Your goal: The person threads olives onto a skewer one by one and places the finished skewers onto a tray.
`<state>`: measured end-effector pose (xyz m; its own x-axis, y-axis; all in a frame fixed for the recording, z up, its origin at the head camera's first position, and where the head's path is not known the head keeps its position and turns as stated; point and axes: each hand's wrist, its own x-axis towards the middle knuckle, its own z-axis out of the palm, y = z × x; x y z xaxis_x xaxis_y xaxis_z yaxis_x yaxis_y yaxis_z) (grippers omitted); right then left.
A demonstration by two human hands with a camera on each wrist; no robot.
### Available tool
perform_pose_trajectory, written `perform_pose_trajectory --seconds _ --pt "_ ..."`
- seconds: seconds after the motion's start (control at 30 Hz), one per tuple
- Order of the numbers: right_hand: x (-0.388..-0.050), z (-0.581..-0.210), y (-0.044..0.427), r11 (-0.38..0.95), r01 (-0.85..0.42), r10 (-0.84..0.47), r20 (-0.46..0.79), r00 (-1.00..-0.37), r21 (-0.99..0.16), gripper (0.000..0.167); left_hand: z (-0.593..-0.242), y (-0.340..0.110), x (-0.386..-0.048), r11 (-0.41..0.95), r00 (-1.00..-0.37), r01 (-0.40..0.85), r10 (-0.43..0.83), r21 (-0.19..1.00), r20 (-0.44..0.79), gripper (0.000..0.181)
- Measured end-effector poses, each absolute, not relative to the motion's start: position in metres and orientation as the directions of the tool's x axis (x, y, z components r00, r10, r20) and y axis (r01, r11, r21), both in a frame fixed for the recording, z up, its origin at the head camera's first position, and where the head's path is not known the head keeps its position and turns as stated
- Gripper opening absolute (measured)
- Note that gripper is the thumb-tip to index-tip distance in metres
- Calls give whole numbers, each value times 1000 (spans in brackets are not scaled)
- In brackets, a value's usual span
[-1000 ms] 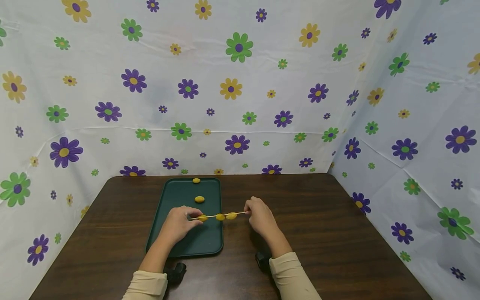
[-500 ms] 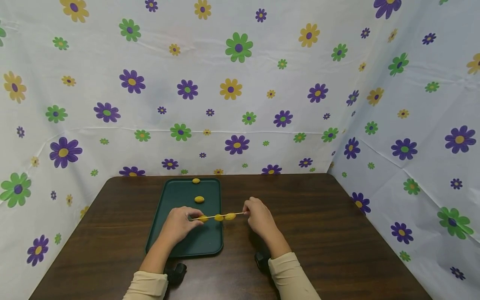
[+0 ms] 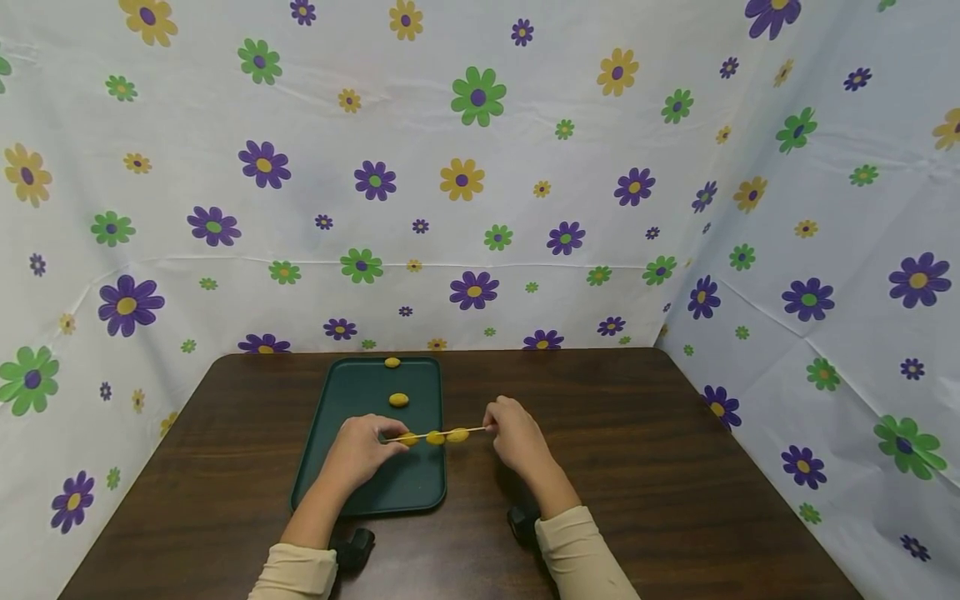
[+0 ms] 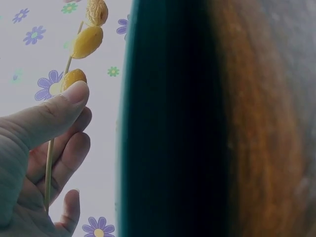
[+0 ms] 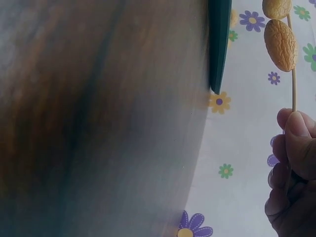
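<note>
A thin pale stem point(image 3: 419, 436) bearing three yellow dates is held nearly level between my two hands, over the right part of the green tray point(image 3: 375, 500). My left hand point(image 3: 354, 454) pinches it at the left end, its thumb against the nearest date point(image 4: 74, 78). The lower stem runs across that palm in the left wrist view. The middle date point(image 4: 88, 42) looks smooth; the wrinkled date point(image 5: 281, 45) is closest to my right hand point(image 3: 517, 435), which grips the other end between thumb and curled fingers. Two more yellow dates point(image 3: 399, 400) point(image 3: 392, 362) lie on the tray.
The tray stands on the left half of a dark brown wooden table point(image 3: 645, 467). A white cloth with printed flowers point(image 3: 480, 167) hangs behind and to the right. Black wrist devices point(image 3: 356, 550) sit below both forearms.
My right hand and the two dates nearest it have shifted slightly to the left and down. The left hand keeps its hold with hardly any motion. The dates on the tray stay put.
</note>
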<state>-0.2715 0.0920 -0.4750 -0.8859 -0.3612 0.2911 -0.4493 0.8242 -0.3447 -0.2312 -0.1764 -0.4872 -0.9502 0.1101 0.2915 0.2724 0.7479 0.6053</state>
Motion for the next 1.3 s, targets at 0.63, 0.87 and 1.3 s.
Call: perform_pose_trajectory --seconds 0.63,0.87,1.3 --pt "-270 -476 96 799 -464 -371 295 -881 -381 26 -486 -169 -232 731 -952 277 121 623 281 16" --pt "-273 -475 104 749 -486 -350 355 -867 -450 24 -481 -175 -231 721 -952 295 168 627 255 14" --pt "-280 -475 122 752 -424 -265 358 -895 -504 26 -452 -214 -247 787 -959 282 208 549 194 23"
